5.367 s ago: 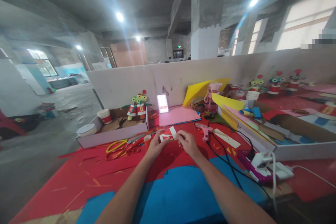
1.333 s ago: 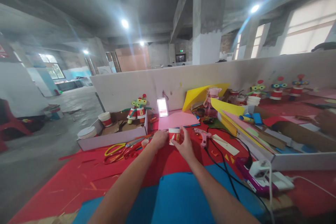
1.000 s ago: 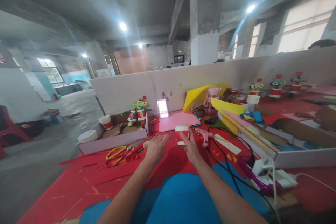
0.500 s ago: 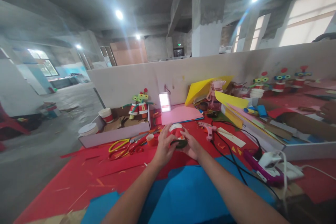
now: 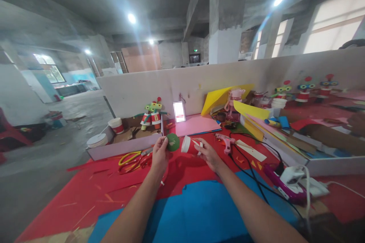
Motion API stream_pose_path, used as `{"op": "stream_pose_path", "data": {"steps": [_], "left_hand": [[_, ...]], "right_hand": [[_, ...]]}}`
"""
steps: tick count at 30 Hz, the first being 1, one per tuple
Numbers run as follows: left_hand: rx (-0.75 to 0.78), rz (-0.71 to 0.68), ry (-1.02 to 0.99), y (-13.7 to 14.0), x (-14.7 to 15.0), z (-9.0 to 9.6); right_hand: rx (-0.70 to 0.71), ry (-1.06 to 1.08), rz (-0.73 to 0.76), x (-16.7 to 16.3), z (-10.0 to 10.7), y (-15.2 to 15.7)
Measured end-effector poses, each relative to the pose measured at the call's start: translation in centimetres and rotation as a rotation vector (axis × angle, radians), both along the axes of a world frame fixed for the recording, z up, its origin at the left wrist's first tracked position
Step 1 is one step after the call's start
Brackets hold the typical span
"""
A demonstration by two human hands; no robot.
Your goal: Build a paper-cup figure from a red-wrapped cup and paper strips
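Pinched at its edge in my left hand is a round green disc, its flat face turned toward me. My right hand grips a red and white paper cup, which lies tilted on its side with the white rim pointing left. A small gap separates the disc from the cup. Both are held above the red sheet on the table. A pink glue gun lies just right of my right hand. Scissors with yellow handles lie left of my left hand.
A blue sheet covers the near table. Black cords run to a purple power strip at right. Open boxes stand on the left and right, a pink sheet behind. Cup figures stand in the left box.
My hands have moved apart. The green disc, which was against the cup, is now away from it in my left hand. The cup has turned so its rim faces left.
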State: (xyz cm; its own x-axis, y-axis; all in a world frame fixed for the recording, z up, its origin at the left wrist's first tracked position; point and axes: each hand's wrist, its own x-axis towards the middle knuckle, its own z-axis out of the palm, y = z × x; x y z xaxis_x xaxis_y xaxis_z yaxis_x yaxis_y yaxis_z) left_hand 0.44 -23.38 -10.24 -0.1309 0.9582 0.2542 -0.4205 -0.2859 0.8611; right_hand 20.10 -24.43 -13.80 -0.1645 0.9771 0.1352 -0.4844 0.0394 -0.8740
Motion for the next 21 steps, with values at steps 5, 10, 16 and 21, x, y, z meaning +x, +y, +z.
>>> {"op": "stream_pose_path", "data": {"steps": [5, 10, 16, 21], "left_hand": [[-0.094, -0.316, -0.062, -0.9, 1.0, -0.1], [-0.088, -0.341, -0.056, -1.6, 2.0, -0.7], [-0.012, -0.223, 0.072, -1.5, 2.4, -1.3], [0.057, -0.092, 0.156, -1.3, 3.1, -2.0]], "right_hand": [[0.03, 0.06, 0.158, -0.6, 0.7, -1.1], [0.03, 0.105, 0.147, -1.2, 0.5, -1.1], [-0.089, 0.19, 0.018, -2.2, -0.6, -0.6], [-0.071, 0.186, -0.041, -2.4, -1.0, -0.4]]}}
